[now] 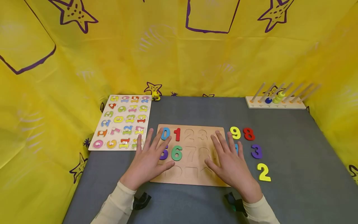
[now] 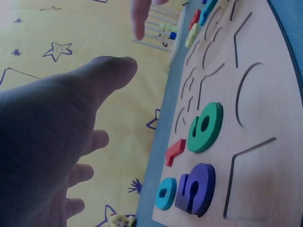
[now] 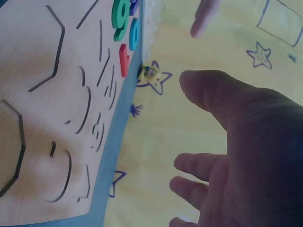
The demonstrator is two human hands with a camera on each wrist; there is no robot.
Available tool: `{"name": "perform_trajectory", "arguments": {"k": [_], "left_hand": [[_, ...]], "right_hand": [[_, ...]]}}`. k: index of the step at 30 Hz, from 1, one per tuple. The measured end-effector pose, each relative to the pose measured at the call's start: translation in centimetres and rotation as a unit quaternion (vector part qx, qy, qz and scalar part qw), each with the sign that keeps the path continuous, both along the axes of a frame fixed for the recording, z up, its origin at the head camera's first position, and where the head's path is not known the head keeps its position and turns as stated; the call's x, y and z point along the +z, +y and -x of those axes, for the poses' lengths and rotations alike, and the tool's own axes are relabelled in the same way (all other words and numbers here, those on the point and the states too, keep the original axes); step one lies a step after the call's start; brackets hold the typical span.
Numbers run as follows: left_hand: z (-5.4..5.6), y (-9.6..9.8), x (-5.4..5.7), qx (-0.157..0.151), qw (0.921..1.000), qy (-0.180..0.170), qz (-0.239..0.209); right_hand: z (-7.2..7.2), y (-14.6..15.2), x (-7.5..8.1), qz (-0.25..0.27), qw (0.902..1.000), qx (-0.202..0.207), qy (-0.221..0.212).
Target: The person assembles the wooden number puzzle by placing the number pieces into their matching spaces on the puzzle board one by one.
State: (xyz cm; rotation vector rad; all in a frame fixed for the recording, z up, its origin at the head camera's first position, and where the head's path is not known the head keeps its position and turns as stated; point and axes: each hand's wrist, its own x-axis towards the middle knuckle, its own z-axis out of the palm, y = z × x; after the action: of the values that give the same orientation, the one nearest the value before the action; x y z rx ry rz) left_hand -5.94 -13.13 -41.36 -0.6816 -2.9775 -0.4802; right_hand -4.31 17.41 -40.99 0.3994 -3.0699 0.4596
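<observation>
A wooden number puzzle board (image 1: 184,179) lies flat on the table below both hands. Its recesses hold a blue 0 (image 2: 164,194), a red 1 (image 1: 177,134), a purple 5 (image 2: 200,190) and a green 6 (image 1: 176,153); other recesses are bare outlines. My left hand (image 1: 148,161) hovers over the board's left side, fingers spread and holding nothing; it partly covers the 5 in the head view. Over the right side, my right hand (image 1: 231,165) is likewise spread and holds nothing. Beyond its fingers a blue piece (image 1: 236,148) shows, mostly hidden.
Right of the board lie a yellow 9 (image 1: 235,133), red 8 (image 1: 249,134), purple 3 (image 1: 256,151) and yellow 2 (image 1: 263,172). A second number board (image 1: 120,123) sits at the left. At the back right stands a pegged bead counter (image 1: 275,104). Yellow cloth (image 1: 179,62) surrounds the table.
</observation>
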Motion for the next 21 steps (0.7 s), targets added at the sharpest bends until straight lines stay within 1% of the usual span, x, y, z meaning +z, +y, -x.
{"name": "perform_trajectory", "arguments": {"k": [3, 6, 10, 13, 15, 18, 21], "left_hand": [[0.1, -0.2, -0.3, -0.003, 1.0, -0.009, 0.001], [0.2, -0.6, -0.7, -0.017, 0.9997, -0.014, 0.005], [0.2, -1.6, -1.6, -0.058, 0.9982, -0.016, 0.008], [-0.3, -2.6, -2.6, -0.089, 0.9958, -0.019, 0.007], [-0.7, -3.2, -3.3, -0.101, 0.9946, -0.024, 0.006], [-1.4, -4.1, -4.3, -0.106, 0.9938, -0.031, 0.012], [-1.8, -4.8, -5.1, -0.104, 0.9931, -0.051, 0.019]], "right_hand": [[0.2, 0.1, -0.1, 0.002, 1.0, 0.002, -0.005], [0.3, 0.2, -0.2, 0.002, 0.9999, -0.001, -0.012], [0.4, 0.4, -0.3, 0.001, 0.9998, -0.003, -0.018], [0.5, 0.7, -0.3, 0.0, 0.9997, -0.002, -0.023], [0.8, 1.0, -0.4, -0.001, 0.9996, -0.002, -0.029], [1.3, 1.7, -0.3, 0.001, 0.9994, 0.001, -0.033], [2.1, 3.1, 0.0, -0.001, 0.9995, 0.003, -0.03]]}}
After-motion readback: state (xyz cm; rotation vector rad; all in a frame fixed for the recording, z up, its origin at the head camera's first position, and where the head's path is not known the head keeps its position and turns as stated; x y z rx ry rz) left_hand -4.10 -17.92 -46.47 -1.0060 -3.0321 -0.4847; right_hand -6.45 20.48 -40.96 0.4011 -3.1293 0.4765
